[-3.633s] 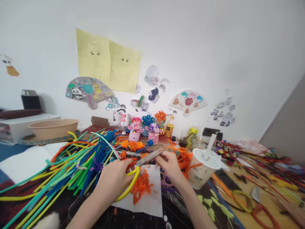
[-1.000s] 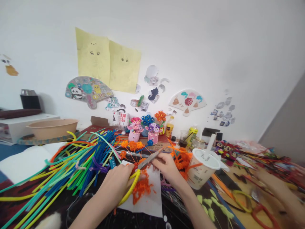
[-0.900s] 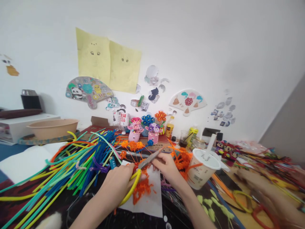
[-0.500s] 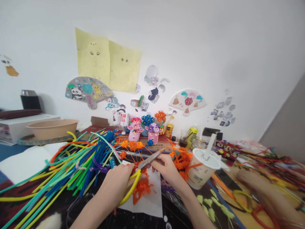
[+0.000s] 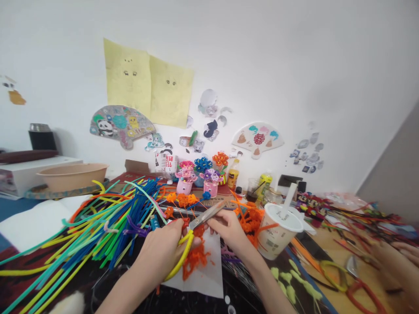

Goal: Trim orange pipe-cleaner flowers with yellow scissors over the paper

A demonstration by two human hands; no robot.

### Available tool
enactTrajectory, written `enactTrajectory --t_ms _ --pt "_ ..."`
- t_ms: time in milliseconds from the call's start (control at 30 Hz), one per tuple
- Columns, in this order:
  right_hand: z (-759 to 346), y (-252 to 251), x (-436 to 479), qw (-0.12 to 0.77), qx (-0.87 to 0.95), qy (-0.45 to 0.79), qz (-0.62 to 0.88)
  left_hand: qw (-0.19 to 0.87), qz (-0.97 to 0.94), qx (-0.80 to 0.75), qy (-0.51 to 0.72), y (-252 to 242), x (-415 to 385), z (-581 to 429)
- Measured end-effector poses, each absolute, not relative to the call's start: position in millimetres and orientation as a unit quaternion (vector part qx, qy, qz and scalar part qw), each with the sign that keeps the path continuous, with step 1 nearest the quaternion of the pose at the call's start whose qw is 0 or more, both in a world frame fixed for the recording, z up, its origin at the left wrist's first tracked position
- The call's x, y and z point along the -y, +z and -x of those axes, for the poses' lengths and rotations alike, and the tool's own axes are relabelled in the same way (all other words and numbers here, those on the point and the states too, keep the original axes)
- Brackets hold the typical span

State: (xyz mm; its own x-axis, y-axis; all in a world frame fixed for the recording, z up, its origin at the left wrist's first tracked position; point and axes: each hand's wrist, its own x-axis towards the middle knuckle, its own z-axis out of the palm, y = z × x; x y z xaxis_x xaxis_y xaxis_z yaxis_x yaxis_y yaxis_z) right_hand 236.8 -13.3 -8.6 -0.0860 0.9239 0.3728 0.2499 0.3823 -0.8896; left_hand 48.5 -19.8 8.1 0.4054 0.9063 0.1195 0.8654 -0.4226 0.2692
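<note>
Both forearms reach in over a sheet of white paper (image 5: 203,283). The left hand (image 5: 159,246) curls its fingers around the yellow handle of one pair of scissors (image 5: 186,246). The right hand (image 5: 229,231) presses its fingers together beside the blades; what they pinch is unclear. On the paper lies one heap of orange pipe cleaner (image 5: 195,257); left of it, one bundle of many-coloured pipe cleaners (image 5: 108,222); right of it, one white cup (image 5: 278,235) and another person's hand (image 5: 404,266).

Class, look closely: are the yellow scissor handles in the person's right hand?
No, the scissors' yellow handles are gripped by the left hand, while the right hand is beside their blades.
</note>
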Motion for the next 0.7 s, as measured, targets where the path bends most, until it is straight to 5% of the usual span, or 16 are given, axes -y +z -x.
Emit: enactTrajectory --t_ms 700 --pt "-236.1 -12.2 14.0 0.479 0.684 0.299 0.462 0.068 -0.843 -0.528 0.07 9.2 22.5 -53.1"
